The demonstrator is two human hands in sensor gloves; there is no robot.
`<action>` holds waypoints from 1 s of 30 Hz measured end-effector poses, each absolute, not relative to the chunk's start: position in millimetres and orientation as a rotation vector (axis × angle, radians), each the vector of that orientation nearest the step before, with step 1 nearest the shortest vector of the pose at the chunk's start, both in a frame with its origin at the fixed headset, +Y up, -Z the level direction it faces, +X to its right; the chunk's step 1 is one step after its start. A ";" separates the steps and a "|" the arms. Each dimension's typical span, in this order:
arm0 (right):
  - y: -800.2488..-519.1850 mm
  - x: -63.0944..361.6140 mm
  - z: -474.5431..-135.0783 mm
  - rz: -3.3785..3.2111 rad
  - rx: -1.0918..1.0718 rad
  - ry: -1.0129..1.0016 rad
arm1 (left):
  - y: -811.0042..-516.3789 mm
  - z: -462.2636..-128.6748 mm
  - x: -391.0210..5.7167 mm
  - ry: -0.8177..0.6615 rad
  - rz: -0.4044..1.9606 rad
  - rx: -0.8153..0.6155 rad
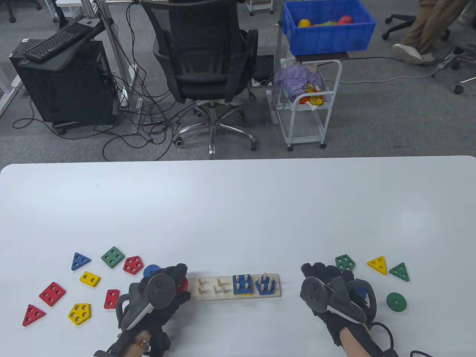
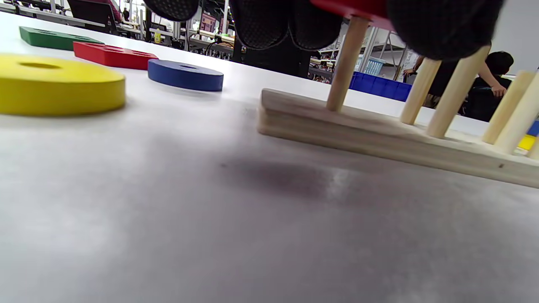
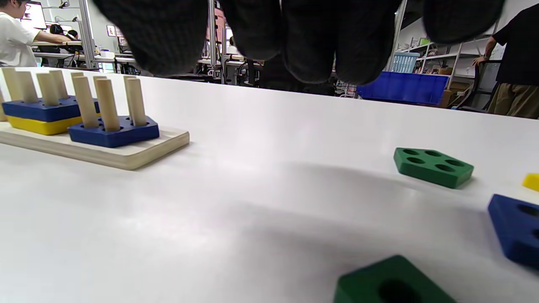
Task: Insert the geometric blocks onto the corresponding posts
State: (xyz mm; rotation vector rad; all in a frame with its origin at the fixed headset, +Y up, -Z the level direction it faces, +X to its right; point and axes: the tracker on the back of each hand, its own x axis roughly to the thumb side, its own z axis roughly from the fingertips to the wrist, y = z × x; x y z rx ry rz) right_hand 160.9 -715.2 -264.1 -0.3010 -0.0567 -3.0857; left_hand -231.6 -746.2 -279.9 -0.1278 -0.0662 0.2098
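left hand [image 1: 160, 293] is curled, fingers pinching something red. right hand [image 1: 331, 293] just hovers palm down, fingers loosely hanging.

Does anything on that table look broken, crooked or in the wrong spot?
Nothing stands out. The peg board lies flat, with the blue square over a yellow one and the blue pentagon seated on their pegs. The left hand holds a red block at the single peg. Loose blocks lie flat.

place: office-lab | signs: office chair [image 1: 208, 55]; keyboard [image 1: 59, 39]; computer tower [image 1: 67, 85]; blue crate [image 1: 327, 35]; floor cables [image 1: 122, 130]
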 end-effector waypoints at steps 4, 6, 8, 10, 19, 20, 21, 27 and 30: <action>-717.1 160.0 -264.8 -3.079 -0.301 -0.088 | -747.3 -280.1 -229.9 -0.068 0.208 -0.138; -716.1 162.8 -265.3 -3.084 -0.276 -0.102 | -745.8 -279.5 -231.0 -0.070 0.210 -0.153; -714.7 166.3 -265.8 -3.092 -0.247 -0.124 | -742.7 -278.8 -234.7 -0.058 0.221 -0.154; -713.8 171.1 -266.3 -3.110 -0.219 -0.133 | -740.2 -278.0 -239.5 -0.050 0.242 -0.162; -712.4 187.6 -267.8 -3.049 -0.034 -0.419 | -726.9 -276.0 -269.0 0.033 0.324 -0.100; -715.1 189.0 -267.9 -3.012 0.011 -0.508 | -726.9 -276.1 -271.3 0.043 0.310 -0.102; -718.3 189.7 -267.9 -2.966 0.050 -0.603 | -726.9 -276.2 -273.5 0.055 0.290 -0.100; -739.3 183.4 -271.3 -2.741 0.153 -0.719 | -727.5 -276.9 -277.8 0.080 0.233 -0.101; -751.9 178.9 -273.8 -2.660 0.173 -0.726 | -727.9 -276.6 -276.4 0.075 0.227 -0.113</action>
